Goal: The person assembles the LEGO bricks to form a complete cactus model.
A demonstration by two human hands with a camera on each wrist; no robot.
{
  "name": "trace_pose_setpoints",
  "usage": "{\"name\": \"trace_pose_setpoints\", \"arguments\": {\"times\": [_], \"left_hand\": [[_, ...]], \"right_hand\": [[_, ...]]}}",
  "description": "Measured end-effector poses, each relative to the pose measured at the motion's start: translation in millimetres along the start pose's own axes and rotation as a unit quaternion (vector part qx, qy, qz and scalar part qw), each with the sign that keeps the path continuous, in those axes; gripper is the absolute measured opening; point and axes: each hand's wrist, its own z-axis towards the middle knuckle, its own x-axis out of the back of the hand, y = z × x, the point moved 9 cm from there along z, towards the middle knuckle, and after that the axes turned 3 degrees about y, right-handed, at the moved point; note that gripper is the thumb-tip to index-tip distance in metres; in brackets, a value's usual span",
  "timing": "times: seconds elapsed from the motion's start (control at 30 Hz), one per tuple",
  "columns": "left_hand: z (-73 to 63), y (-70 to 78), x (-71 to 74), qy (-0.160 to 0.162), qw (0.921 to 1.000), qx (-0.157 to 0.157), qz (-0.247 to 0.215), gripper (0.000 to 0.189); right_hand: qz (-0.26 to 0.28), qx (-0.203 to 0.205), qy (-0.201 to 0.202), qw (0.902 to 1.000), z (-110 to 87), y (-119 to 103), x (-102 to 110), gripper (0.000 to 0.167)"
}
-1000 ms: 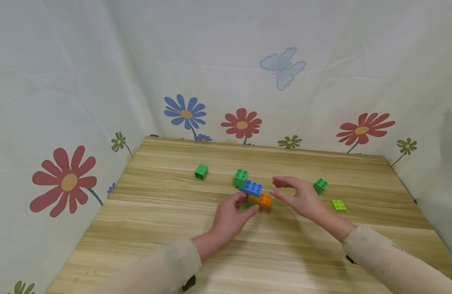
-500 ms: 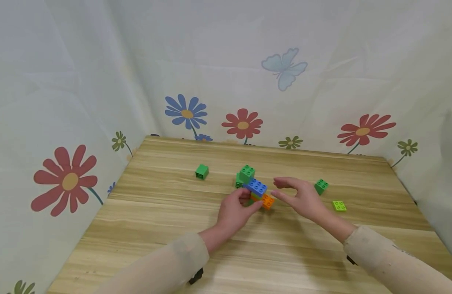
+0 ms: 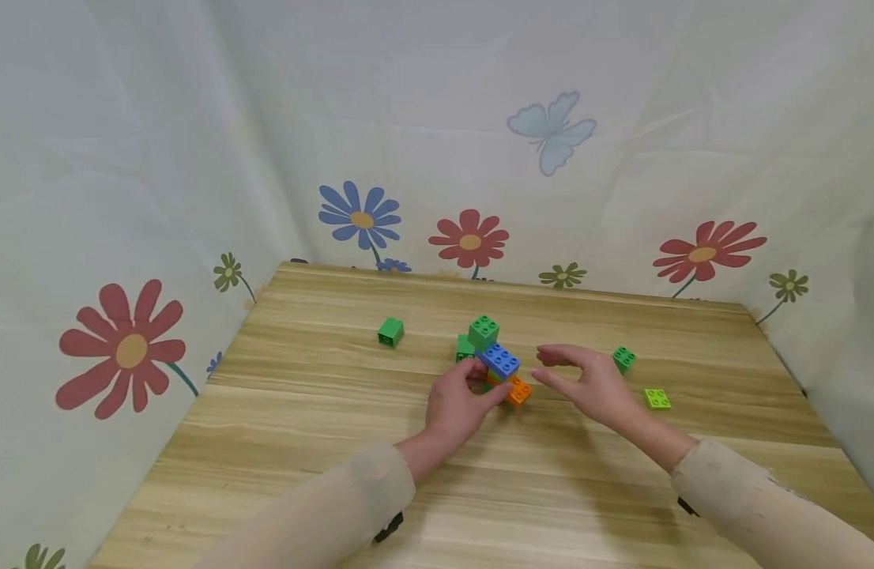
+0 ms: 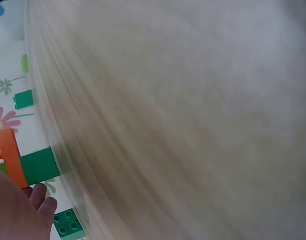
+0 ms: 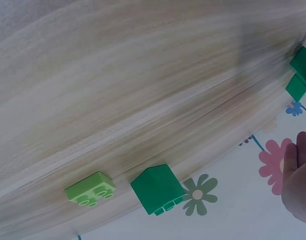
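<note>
pinching one stack [image 3: 499, 362], left grip [image 3: 457, 407] faces right grip [image 3: 593, 387], parted and empty, amid four loose bricks [image 3: 390, 333].

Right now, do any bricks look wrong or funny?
Yes: the far-left green brick lies on its side, its top smooth, while the green brick at right shows its knobs upward. Another green brick, behind the stack in the left grip, seems tipped too. I see nothing broken.
</note>
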Motion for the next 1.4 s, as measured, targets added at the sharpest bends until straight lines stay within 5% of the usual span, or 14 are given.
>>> {"name": "trace_pose_setpoints", "arguments": {"times": [0.67,1.0,1.4], "left_hand": [[5.9,4.6,-0.4,0.005,0.9988,-0.033,0.036,0.03],[6.0,4.6,-2.2,0.0,0.9982,-0.049,0.035,0.032],[7.6,3.9,-2.2,-0.005,0.9985,-0.04,0.037,0.032]], "right_hand": [[-0.039,-0.007,0.021,0.999,-6.5,17.5,25.8,0.046],[-0.091,-0.002,0.04,0.9951,-33.7,45.3,64.6,0.043],[-0.155,-0.043,0.062,0.985,-69.2,88.8,102.9,0.05]]}}
